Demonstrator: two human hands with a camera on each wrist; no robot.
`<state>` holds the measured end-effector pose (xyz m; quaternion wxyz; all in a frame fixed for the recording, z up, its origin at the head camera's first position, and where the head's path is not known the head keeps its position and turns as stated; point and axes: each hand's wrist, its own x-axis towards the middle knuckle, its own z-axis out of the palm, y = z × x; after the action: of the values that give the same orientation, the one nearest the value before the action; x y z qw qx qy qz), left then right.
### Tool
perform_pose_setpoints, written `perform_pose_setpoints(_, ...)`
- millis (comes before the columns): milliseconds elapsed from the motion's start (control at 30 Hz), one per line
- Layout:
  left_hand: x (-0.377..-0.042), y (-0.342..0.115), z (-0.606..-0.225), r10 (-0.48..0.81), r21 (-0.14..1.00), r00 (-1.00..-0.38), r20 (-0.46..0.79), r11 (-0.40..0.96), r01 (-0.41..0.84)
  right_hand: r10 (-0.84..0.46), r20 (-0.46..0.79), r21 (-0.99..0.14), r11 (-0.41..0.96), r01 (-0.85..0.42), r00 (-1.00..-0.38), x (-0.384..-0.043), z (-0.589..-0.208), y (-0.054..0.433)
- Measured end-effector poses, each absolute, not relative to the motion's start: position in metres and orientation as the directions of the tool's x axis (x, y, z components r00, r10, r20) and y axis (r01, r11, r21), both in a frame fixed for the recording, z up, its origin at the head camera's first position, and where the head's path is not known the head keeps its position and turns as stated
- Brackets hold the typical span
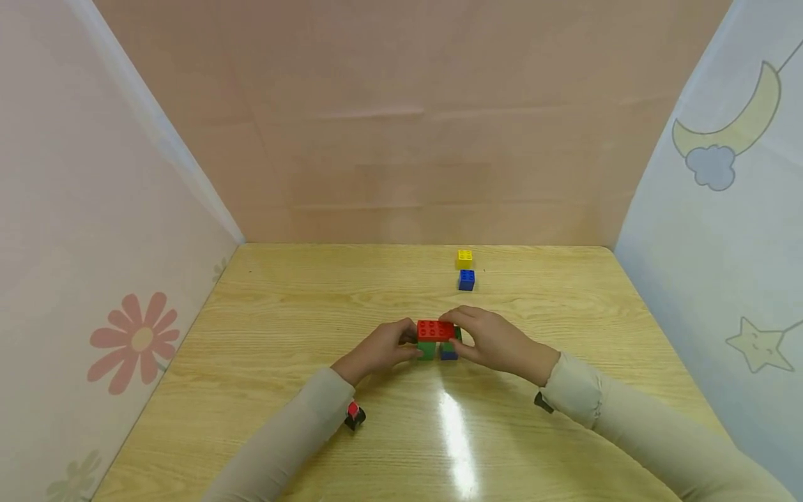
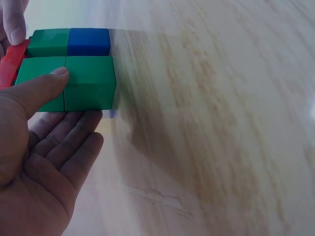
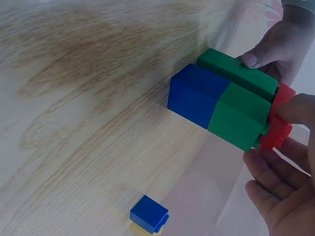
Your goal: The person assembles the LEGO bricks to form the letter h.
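Observation:
A red toy brick (image 1: 433,329) lies across the tops of two upright stacks. The left stack is two green bricks (image 2: 91,83); the right one is a green brick (image 3: 238,118) above a blue brick (image 3: 197,96). My left hand (image 1: 383,346) grips the green stack, its thumb on the near side and fingers round the far side. With thumb and fingers, my right hand (image 1: 492,338) pinches the red brick's right end. In the right wrist view, some studs of the right stack's green brick show beside the red brick, which looks slightly askew there.
Behind the stacks, a loose blue brick (image 1: 467,280) stands on the wooden table (image 1: 301,300), with a yellow brick (image 1: 465,259) just beyond it. Panels enclose the table at the left, back and right. Small dark devices (image 1: 354,416) sit at both wrists.

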<state>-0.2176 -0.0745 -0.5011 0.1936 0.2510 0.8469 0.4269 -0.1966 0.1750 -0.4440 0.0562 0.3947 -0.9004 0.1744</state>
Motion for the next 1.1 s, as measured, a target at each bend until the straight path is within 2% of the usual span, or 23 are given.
perform_pose_setpoints(433,-0.218,-0.0738,-0.5013,0.592,0.815,-0.798,-0.11,0.514,0.269,-0.687,0.27,-0.296,0.608,-0.737,-0.675,-0.1956,-0.4444,0.1707)
perform_pose_setpoints(800,-0.2173,-0.0744,-0.5,0.59,0.811,-0.8,-0.108,0.517,0.272,-0.684,0.298,-0.273,0.607,-0.746,-0.665,-0.1967,-0.4472,0.1695)
perform_pose_setpoints(1100,-0.2162,-0.0758,-0.4998,0.59,0.807,-0.8,-0.11,0.523,0.274,-0.688,0.27,-0.289,0.609,-0.739,-0.673,-0.1963,-0.4454,0.1669)
